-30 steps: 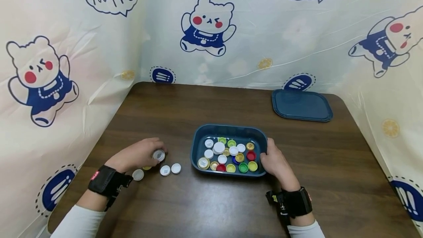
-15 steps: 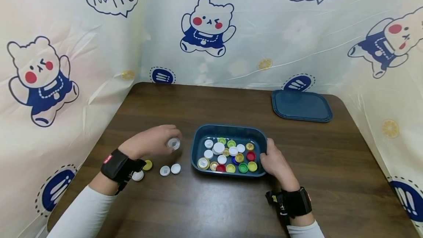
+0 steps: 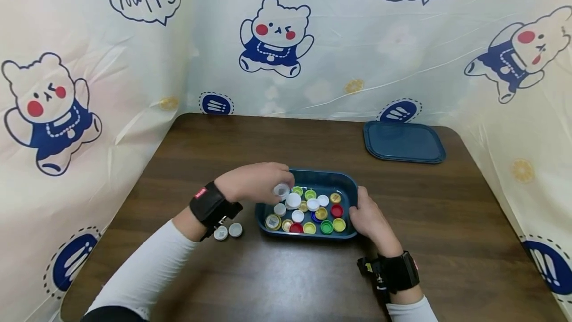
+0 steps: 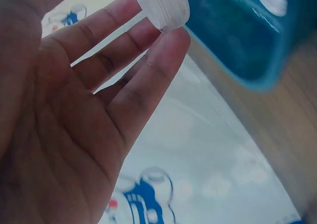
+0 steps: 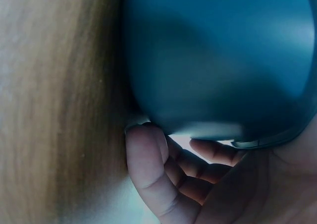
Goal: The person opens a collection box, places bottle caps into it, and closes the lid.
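In the head view my left hand pinches a translucent white bottle cap by its fingertips, above the left end of a dark blue plastic box. The left wrist view shows the same bottle cap at the fingertips, with the box's corner beside it. Several bottle caps lie in the box: white, yellow-green, gold, a red cap, a green cap and a mostly covered blue one. My right hand grips the box's right end; in the right wrist view its thumb and fingers bend around the box's end.
Two white caps lie on the brown wooden table, left of the box near my left wrist. A flat dark blue lid rests at the back right. A printed cloth hangs around the table's back and sides.
My left hand has lifted the cap from the table and carried it right, over the box. The left forearm now hides a yellow and a white cap. My right hand stays on the box.
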Motion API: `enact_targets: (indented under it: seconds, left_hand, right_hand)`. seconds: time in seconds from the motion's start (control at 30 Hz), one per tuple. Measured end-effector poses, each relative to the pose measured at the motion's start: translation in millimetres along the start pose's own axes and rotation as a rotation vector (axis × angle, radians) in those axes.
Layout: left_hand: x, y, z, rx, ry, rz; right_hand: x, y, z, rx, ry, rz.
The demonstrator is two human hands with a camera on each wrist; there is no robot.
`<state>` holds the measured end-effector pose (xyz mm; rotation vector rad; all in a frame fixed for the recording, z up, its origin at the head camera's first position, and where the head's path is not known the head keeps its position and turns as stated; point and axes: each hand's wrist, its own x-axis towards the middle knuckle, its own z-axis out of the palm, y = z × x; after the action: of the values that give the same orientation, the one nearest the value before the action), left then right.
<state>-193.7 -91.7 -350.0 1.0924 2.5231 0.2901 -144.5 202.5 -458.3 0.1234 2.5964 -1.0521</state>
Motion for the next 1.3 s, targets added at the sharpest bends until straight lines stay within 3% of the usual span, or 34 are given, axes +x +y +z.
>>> enact_targets:
  seconds: [0.37,0.57,0.97,1.3]
  left_hand:
    - [58.0,32.0,22.0,0.081,-0.138,0.114]
    - [76.5,47.4,34.5,0.107,-0.180,0.166]
    - [89.3,68.0,48.5,0.154,-0.238,0.249]
    - [83.3,66.8,41.9,0.231,-0.169,0.233]
  right_hand:
    - [2,-3,1,-0.009,0.001,0.000]
    - [3,-2,0,-0.030,-0.007,-0.025]
    - [0,1,-2,-0.016,-0.022,-0.042]
    - [0,1,-2,-0.021,-0.017,-0.044]
